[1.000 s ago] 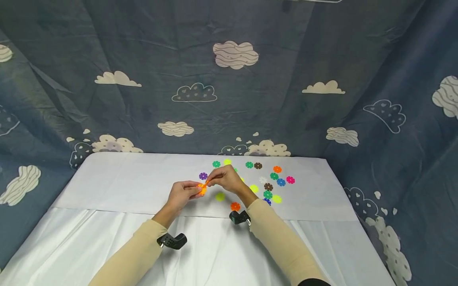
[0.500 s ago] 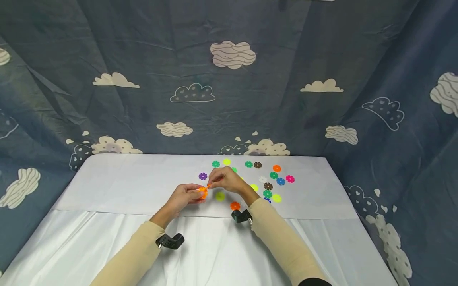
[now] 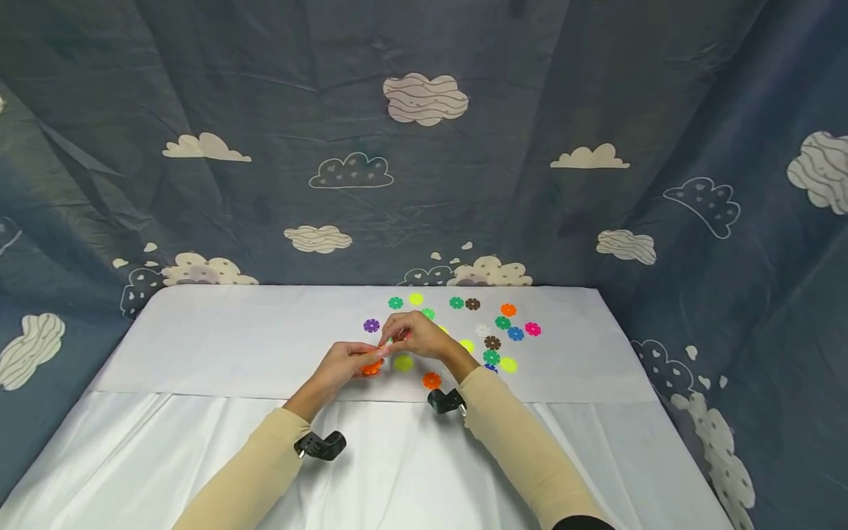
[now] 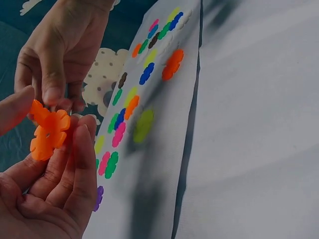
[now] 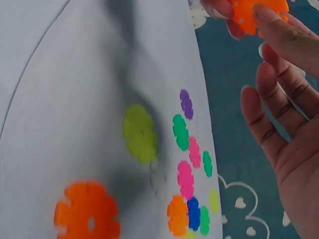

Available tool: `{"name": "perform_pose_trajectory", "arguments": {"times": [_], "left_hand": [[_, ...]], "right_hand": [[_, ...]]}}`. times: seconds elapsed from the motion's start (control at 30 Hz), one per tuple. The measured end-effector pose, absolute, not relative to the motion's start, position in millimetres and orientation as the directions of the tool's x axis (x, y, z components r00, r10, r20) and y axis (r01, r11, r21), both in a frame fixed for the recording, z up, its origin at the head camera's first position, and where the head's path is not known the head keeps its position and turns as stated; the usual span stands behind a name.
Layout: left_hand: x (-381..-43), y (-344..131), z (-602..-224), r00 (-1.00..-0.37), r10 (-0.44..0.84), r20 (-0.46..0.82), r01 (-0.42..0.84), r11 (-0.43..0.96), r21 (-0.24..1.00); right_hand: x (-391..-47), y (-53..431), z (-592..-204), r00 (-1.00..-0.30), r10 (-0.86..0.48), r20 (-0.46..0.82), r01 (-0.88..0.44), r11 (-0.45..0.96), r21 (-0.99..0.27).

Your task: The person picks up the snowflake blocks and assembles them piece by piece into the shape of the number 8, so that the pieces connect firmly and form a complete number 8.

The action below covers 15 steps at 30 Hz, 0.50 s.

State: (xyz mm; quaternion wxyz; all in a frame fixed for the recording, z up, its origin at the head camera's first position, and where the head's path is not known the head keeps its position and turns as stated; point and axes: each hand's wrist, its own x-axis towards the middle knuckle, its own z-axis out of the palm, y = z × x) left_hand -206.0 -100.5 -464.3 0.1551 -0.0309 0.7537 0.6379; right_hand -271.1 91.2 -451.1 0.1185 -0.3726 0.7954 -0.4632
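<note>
Low over the table's middle, my left hand [image 3: 336, 371] holds joined orange notched discs [image 4: 49, 135] between thumb and fingers. One disc shows its flat face in the left wrist view, and another piece stands at an angle at its top. My right hand [image 3: 417, 336] meets them from the right, its thumb and index finger pinching the upper orange piece [image 5: 243, 19]. Its other fingers spread apart in the right wrist view. Fingers of both hands hide part of the discs. Below the hands lies a yellow-green disc [image 3: 403, 363], with a loose orange disc [image 3: 431, 380] nearer me.
Several more notched discs lie scattered flat at the back and right, among them a purple disc [image 3: 372, 325], a blue disc [image 3: 515, 334] and a pink disc [image 3: 533, 329]. A white cloth [image 3: 218, 346] covers the table. Behind it hangs a dark cloud-print curtain [image 3: 464, 206].
The two hands have drawn closer together, and the orange discs between them have tilted, showing less of their face in the head view. The head view has shifted slightly.
</note>
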Motion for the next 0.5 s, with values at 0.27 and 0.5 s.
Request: {"name": "perform_pose_trajectory", "arguments": {"times": [0.27, 0.5], "left_hand": [[-206.4, -104.6, -467.7, -0.950, 0.099, -0.297, -0.276, 0.183, 0.944], [-209.1, -104.8, -471.5, -0.943, 0.118, -0.312, -0.296, 0.139, 0.945]], "right_hand": [[-266.8, 137.5, -466.3, -0.805, -0.586, -0.092, -0.331, 0.572, -0.750], [-260.0, 156.4, -479.9, -0.792, -0.560, -0.243, -0.274, 0.682, -0.678]]}}
